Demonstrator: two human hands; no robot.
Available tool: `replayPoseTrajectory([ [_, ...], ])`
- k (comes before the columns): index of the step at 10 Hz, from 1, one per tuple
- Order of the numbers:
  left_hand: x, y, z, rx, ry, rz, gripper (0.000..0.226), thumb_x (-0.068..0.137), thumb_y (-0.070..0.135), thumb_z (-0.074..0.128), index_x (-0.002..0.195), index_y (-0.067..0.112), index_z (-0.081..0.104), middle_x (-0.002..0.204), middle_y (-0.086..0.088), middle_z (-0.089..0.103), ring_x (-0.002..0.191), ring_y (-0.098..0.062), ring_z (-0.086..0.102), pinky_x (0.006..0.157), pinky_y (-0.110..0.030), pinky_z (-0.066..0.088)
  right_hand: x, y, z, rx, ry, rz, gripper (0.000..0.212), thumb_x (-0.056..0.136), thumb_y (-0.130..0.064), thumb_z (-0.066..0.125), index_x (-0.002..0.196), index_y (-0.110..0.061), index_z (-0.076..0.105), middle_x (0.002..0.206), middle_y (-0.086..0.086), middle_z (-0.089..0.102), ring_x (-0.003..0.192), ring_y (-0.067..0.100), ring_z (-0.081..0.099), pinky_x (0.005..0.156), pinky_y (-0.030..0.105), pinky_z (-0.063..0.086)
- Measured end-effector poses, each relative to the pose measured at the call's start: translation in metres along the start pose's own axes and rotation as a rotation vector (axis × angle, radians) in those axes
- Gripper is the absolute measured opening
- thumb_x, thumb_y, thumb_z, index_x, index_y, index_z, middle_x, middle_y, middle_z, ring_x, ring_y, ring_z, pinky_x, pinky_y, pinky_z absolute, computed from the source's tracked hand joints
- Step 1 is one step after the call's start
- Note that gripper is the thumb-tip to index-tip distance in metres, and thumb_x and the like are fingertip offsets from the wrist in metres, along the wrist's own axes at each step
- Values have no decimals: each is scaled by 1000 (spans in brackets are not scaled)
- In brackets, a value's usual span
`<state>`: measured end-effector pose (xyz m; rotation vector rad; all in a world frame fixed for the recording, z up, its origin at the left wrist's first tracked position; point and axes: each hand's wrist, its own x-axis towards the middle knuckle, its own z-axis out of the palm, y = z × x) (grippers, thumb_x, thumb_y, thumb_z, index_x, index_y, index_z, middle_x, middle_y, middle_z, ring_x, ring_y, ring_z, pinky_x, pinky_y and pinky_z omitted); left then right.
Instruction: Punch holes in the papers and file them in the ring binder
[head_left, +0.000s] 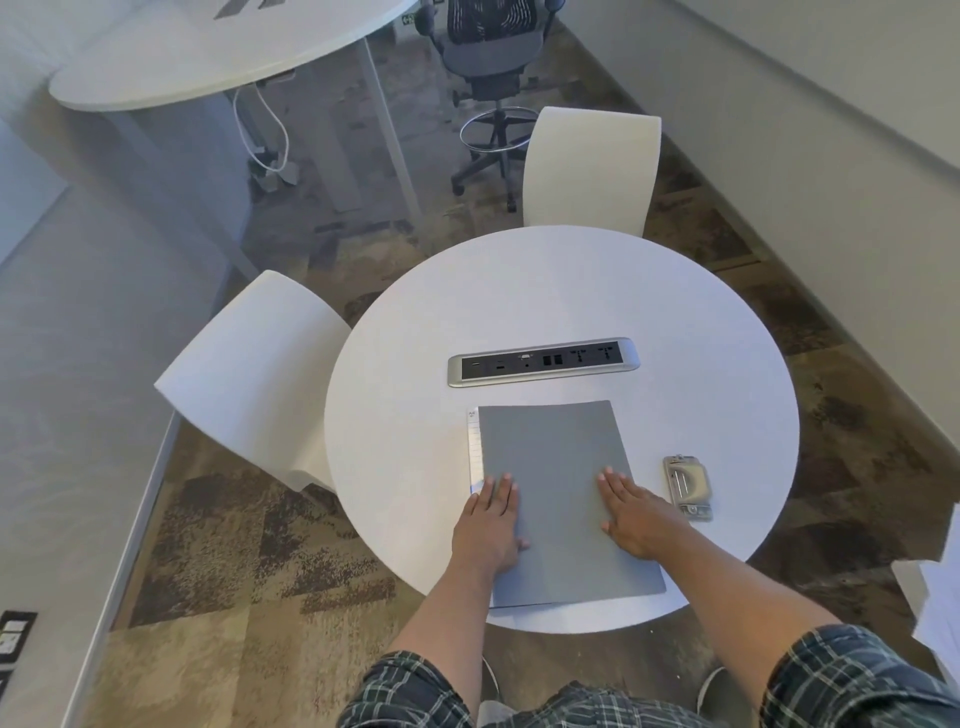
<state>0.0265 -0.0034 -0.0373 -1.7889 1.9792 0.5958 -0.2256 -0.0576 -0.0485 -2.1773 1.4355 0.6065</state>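
Observation:
A grey ring binder (561, 478) lies closed on the near side of the round white table (561, 291). A thin strip of white lined paper (473, 447) pokes out along its left edge. My left hand (491, 525) rests flat on the binder's left edge, fingers together and extended. My right hand (636, 512) lies flat on the binder's right edge. Neither hand grips anything. A metal hole punch (687, 486) sits on the table just right of the binder, beside my right hand.
A silver power and socket strip (543, 361) is set into the table behind the binder. Two white chairs (254, 374) (589, 166) stand at the left and far side. White sheets (937, 597) show at the right frame edge. An office chair (488, 78) and another table (208, 52) stand farther back.

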Motion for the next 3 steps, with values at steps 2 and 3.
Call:
replayPoseTrajectory([
  [2,2,12,-24,-62,45,-3,67,101,41,53,156,8,35,167,-5,24,155,-27,22,128,-45,15,-6,-2,-5,11,130,39,68,105,-51,33,162,-17,19,171,-1,15,156,14,15,125,33,18],
  [3,0,13,-40,-67,90,8,52,99,39,52,142,10,53,155,-4,44,147,-22,37,126,-43,18,-8,-7,-5,-28,230,37,70,105,-55,27,162,-16,18,171,1,12,157,16,11,126,35,14],
])
